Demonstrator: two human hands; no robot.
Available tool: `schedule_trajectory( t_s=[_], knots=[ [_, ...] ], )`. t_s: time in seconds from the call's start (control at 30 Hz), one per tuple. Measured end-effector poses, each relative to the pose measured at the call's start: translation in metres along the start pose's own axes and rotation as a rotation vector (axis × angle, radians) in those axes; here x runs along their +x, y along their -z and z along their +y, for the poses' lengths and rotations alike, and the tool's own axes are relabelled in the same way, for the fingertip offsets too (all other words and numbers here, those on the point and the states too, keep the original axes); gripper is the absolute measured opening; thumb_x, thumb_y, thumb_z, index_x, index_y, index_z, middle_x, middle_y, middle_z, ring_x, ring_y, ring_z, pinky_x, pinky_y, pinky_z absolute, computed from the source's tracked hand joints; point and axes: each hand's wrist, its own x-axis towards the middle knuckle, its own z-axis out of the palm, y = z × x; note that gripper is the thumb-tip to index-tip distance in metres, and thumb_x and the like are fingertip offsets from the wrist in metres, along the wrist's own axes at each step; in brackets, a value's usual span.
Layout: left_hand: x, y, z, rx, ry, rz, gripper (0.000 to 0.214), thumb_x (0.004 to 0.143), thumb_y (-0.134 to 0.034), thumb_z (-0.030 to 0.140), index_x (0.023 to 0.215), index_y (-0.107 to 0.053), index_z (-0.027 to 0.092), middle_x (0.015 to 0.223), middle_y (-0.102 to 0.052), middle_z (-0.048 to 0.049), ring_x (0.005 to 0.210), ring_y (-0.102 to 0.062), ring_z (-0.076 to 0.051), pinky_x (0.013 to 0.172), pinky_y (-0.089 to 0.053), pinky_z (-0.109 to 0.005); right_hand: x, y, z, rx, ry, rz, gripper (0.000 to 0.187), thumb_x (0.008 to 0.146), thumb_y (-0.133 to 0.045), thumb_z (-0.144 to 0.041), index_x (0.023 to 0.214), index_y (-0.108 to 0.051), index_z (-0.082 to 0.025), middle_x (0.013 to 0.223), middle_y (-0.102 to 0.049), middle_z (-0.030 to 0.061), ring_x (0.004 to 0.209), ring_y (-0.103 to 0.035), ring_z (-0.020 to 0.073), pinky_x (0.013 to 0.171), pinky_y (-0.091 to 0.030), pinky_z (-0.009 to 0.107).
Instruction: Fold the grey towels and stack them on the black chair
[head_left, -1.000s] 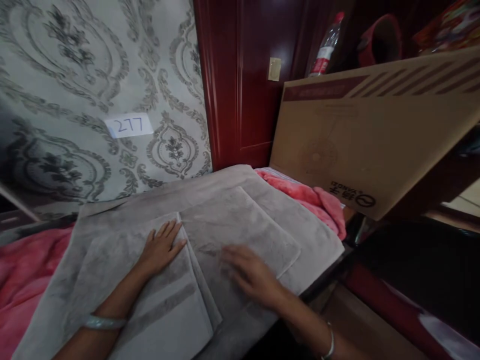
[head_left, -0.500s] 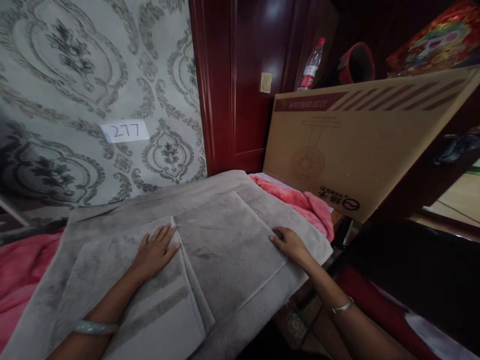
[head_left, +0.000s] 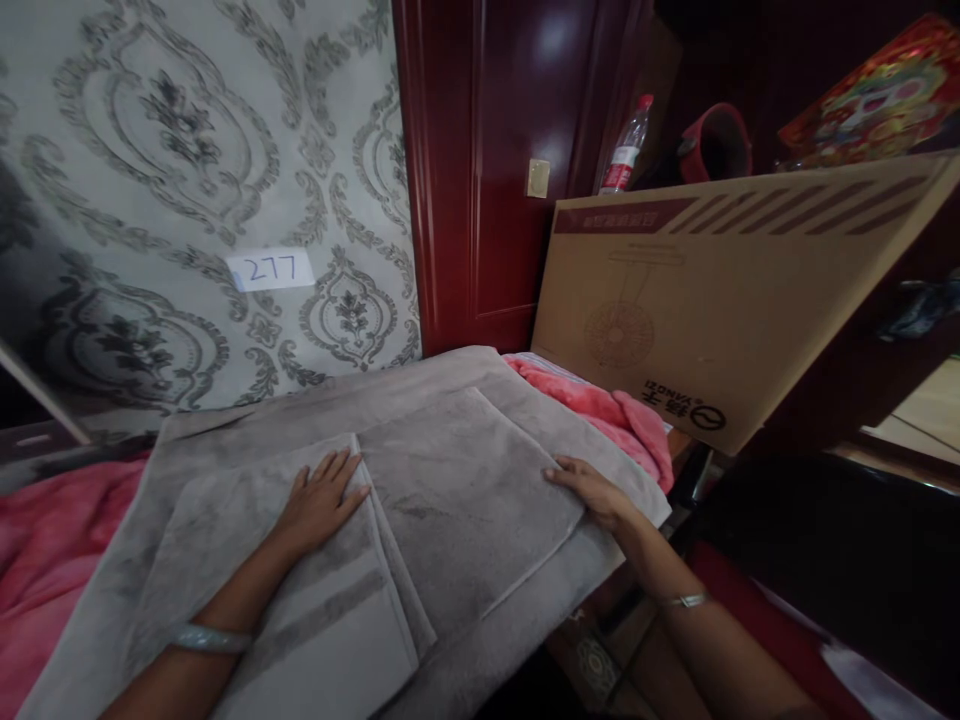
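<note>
A grey plush towel [head_left: 457, 500] lies spread on a larger grey cloth [head_left: 450, 375]. Its left part is folded over in layers, with a smooth band and a darker stripe [head_left: 322, 615] near the front. My left hand [head_left: 321, 502] rests flat on this folded part, fingers stretched out, fingertips by the fold's edge. At the towel's right edge my right hand [head_left: 592, 490] touches the fabric with fingers extended and slightly bent. It does not appear to grip the cloth.
Pink fleece [head_left: 622, 420] shows at the right, and more pink fabric [head_left: 60, 540] at the left. A big cardboard box [head_left: 720, 310] leans behind on the right, a bottle [head_left: 626, 150] above it. A patterned wall [head_left: 315, 200] and dark red panel [head_left: 502, 240] stand behind.
The whole view has shifted slightly, so everything appears a little lower and to the right. My right hand's fingers look a bit straighter. Both hands stay at the same places on the towel.
</note>
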Motion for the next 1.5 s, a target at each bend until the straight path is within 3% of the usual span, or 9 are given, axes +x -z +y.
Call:
schedule_trajectory(
  t_s=[0.17,0.33,0.57,0.73,0.87,0.97,1.13,1.3,1.5],
  knots=[
    [-0.003,0.0,0.001,-0.072,0.002,-0.002,0.066,0.095,-0.039,0.047,0.155,-0.039,0.018,0.162,-0.032,-0.0149,0.152,-0.026,-0.032,0.122,-0.018,-0.06,-0.027,-0.016,0.02,0.459,0.06,0.193,0.031,0.066,-0.079,-0.037,0.09,-0.069,-0.021,0.089,-0.077,0.0064,0.092,-0.074,0.0284,0.082,-0.062,0.042],
    [-0.007,-0.002,0.002,-0.139,-0.005,0.019,0.066,0.094,-0.042,0.048,0.154,-0.041,0.02,0.162,-0.032,-0.0144,0.152,-0.026,-0.032,0.121,-0.017,-0.06,-0.028,-0.041,0.035,0.547,0.033,0.268,0.033,0.064,-0.083,-0.035,0.09,-0.069,-0.021,0.082,-0.076,0.0063,0.094,-0.074,0.0312,0.084,-0.064,0.046],
    [0.0,0.013,-0.005,-0.529,0.052,-0.019,0.063,0.083,-0.061,0.052,0.137,-0.061,0.021,0.158,-0.042,-0.0148,0.15,-0.029,-0.038,0.121,-0.013,-0.061,-0.023,-0.102,-0.034,0.367,0.143,0.221,0.041,0.071,-0.075,-0.05,0.096,-0.07,-0.018,0.089,-0.077,0.0089,0.097,-0.072,0.0318,0.086,-0.06,0.046],
    [-0.001,0.042,-0.024,-0.994,0.162,-0.005,0.074,0.087,-0.037,0.074,0.119,-0.071,0.016,0.129,-0.067,-0.0183,0.116,-0.064,-0.033,0.1,-0.048,-0.047,-0.041,-0.193,-0.071,-0.183,0.5,-0.186,0.031,0.085,-0.056,-0.039,0.102,-0.072,-0.019,0.108,-0.075,0.0068,0.111,-0.067,0.0293,0.103,-0.05,0.045],
    [-0.022,0.056,-0.039,-1.604,0.358,-0.121,0.084,0.085,-0.04,0.079,0.134,-0.054,0.011,0.111,-0.071,-0.019,0.076,-0.069,-0.024,0.065,-0.054,-0.035,-0.064,-0.259,-0.043,-0.68,0.673,-0.528,0.038,0.079,-0.05,-0.013,0.11,-0.07,-0.021,0.116,-0.073,0.0066,0.113,-0.066,0.0236,0.1,-0.049,0.036],
    [-0.037,0.053,-0.046,-1.692,0.458,-0.134,0.078,0.087,-0.05,0.072,0.138,-0.045,0.013,0.106,-0.071,-0.0164,0.064,-0.066,-0.019,0.052,-0.048,-0.027,-0.078,-0.281,-0.015,-0.965,0.721,-0.636,0.037,0.08,-0.055,-0.012,0.115,-0.067,-0.017,0.115,-0.072,0.0099,0.11,-0.064,0.0246,0.098,-0.048,0.035],
    [-0.042,0.04,-0.035,-1.425,0.411,0.085,0.08,0.083,-0.06,0.068,0.146,-0.039,0.022,0.139,-0.056,-0.0179,0.074,-0.065,-0.015,0.056,-0.048,-0.024,-0.083,-0.275,0.002,-0.98,0.779,-0.641,0.048,0.085,-0.057,-0.014,0.133,-0.06,-0.016,0.136,-0.063,0.0105,0.126,-0.054,0.0222,0.11,-0.039,0.033],
    [-0.055,0.036,0.01,-0.577,0.018,0.146,0.109,0.062,-0.084,0.054,0.153,-0.036,0.02,0.162,-0.029,-0.0191,0.137,-0.045,-0.039,0.11,-0.042,-0.048,-0.084,-0.268,0.01,-1.008,0.811,-0.646,0.056,0.087,-0.062,-0.022,0.142,-0.054,-0.016,0.146,-0.055,0.0118,0.135,-0.046,0.0267,0.115,-0.034,0.039],
    [-0.064,0.044,0.04,-0.166,0.011,0.065,0.028,0.091,-0.053,0.024,0.115,-0.065,0.016,0.127,-0.061,-0.0198,0.117,-0.06,-0.034,0.103,-0.045,-0.047,-0.085,-0.268,0.022,-1.025,0.824,-0.639,0.059,0.088,-0.065,-0.028,0.144,-0.052,-0.011,0.149,-0.052,0.0149,0.138,-0.043,0.0278,0.119,-0.033,0.04]
  ],
)
